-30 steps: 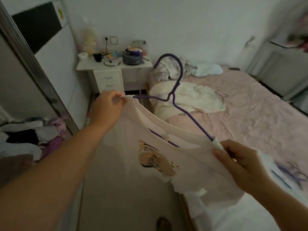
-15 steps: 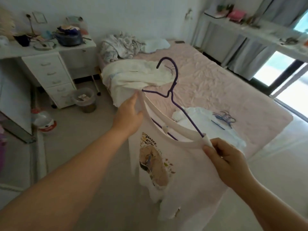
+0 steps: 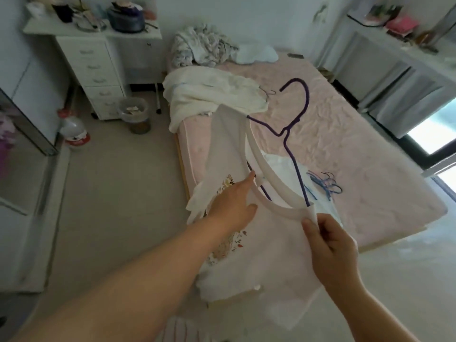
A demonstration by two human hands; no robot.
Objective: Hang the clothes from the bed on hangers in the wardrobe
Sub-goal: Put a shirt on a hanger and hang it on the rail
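While right hand (image 3: 330,245) is pinching collar at 5 o'clock, pale pink printed T-shirt (image 3: 266,245) draping purple hanger (image 3: 293,124), left hand (image 3: 232,206) lying flat, fingers straight, on its front.

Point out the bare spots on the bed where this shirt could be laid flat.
The pink bed is bare between the purple hanger hook and the far edge. It is crowded near the cream blanket, the loose blue hangers and the white garment.

A pale pink printed T-shirt (image 3: 271,245) hangs tilted on a purple wire hanger (image 3: 294,134) threaded through its neckline.
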